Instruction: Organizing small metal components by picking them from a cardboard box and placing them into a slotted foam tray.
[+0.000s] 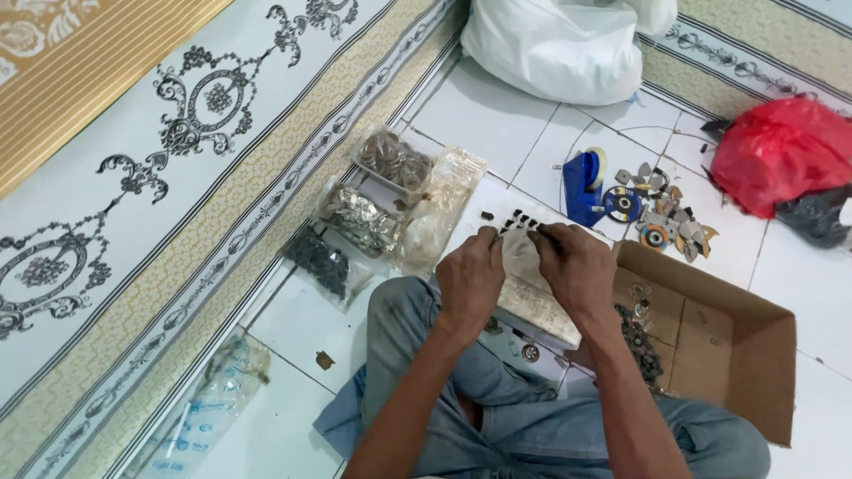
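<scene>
Item: I see my left hand (470, 277) and right hand (575, 264) pinched narrow on a pale plastic pouch (522, 253) over a white board (532, 306) on my lap. Right edge: open cardboard box (710, 346). Left: part bags (364, 220) crowd the carpet edge (266, 222). Bare tile ahead.

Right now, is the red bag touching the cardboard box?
Apart. The head view shows bare white floor tile between the red bag at upper right and the cardboard box beside the person's knee.
</scene>
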